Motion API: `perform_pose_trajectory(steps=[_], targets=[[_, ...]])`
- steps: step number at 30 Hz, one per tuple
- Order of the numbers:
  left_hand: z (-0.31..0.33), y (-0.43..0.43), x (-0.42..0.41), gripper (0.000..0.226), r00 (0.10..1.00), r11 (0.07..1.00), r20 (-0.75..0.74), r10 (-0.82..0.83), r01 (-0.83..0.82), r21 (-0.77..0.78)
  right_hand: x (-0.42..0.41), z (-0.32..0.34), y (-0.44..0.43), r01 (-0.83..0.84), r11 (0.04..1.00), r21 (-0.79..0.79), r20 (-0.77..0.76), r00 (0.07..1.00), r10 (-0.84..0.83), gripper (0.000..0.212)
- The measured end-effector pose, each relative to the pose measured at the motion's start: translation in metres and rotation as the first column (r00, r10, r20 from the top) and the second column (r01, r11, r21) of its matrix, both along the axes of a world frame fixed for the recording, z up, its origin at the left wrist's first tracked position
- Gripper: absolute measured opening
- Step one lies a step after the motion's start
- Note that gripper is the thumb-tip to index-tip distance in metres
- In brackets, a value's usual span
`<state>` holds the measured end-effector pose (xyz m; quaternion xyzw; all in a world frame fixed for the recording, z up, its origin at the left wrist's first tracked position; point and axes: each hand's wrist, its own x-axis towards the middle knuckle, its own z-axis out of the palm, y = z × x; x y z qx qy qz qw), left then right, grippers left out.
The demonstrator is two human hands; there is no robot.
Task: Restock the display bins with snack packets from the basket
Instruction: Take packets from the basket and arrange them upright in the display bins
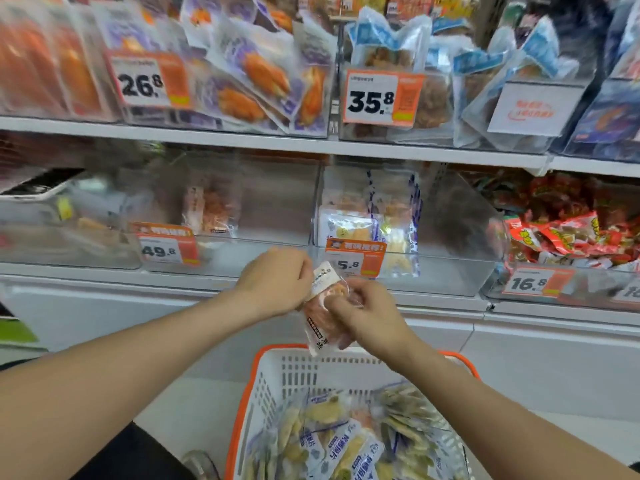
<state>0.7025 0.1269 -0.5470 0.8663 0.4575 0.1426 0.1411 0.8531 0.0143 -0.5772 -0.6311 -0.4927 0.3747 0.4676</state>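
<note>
The left hand (277,282) and the right hand (367,317) both pinch one clear plastic snack packet with orange contents and a white label (320,306), held between them. Below the hands sits a white slotted plastic basket with an orange rim (258,372), holding pale yellow packets (346,445). Just beyond the hands stand clear plastic display bins (446,275).

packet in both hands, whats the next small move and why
Probably lift the packet up and left into the clear bin behind the 49.8 tag. The left hand and right hand both pinch it over the basket. Its orange contents and white label seem to match the single packet standing in that bin, though blur makes this uncertain.
</note>
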Motion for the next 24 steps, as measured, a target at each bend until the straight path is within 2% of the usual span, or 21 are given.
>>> perform_pose_trajectory(steps=[2,4,7,10,13,16,21,23,24], targets=[[0.021,0.012,-0.016,0.028,0.997,0.994,0.075,-0.004,-0.004,0.107,-0.018,0.017,0.010,0.006,0.998,0.069,-0.002,1.000,-0.006,0.011],[0.039,0.030,-0.028,0.031,0.987,0.991,0.160,0.018,-0.039,0.130,-0.033,0.032,0.025,0.020,0.990,0.141,0.012,1.000,-0.022,0.014],[0.058,0.059,-0.042,0.031,0.967,0.983,0.231,0.108,-0.138,0.118,-0.051,0.050,0.056,0.095,0.971,0.218,0.022,0.995,-0.102,0.033],[0.064,0.092,-0.062,0.036,0.933,0.965,0.260,0.251,-0.261,0.004,-0.063,0.063,0.096,0.152,0.953,0.263,-0.014,0.988,-0.154,0.035],[0.065,0.124,-0.088,0.035,0.899,0.913,0.170,0.403,-0.383,-0.140,-0.072,0.070,0.137,0.169,0.964,0.204,-0.051,0.985,-0.162,0.037],[0.056,0.146,-0.113,0.020,0.867,0.864,0.075,0.493,-0.477,-0.165,-0.078,0.065,0.180,0.194,0.976,0.098,-0.058,0.980,-0.189,0.047],[0.047,0.174,-0.124,0.018,0.863,0.844,-0.149,0.482,-0.503,-0.187,-0.089,0.050,0.230,0.170,0.981,0.090,0.167,0.969,-0.183,0.066],[0.048,0.181,-0.117,0.027,0.879,0.844,-0.206,0.430,-0.472,-0.255,-0.093,0.044,0.244,0.091,0.996,0.010,0.233,0.968,-0.091,0.052],[0.050,0.182,-0.115,0.030,0.880,0.843,-0.220,0.420,-0.468,-0.266,-0.095,0.040,0.251,0.045,0.998,-0.045,0.219,0.975,-0.034,0.042]])
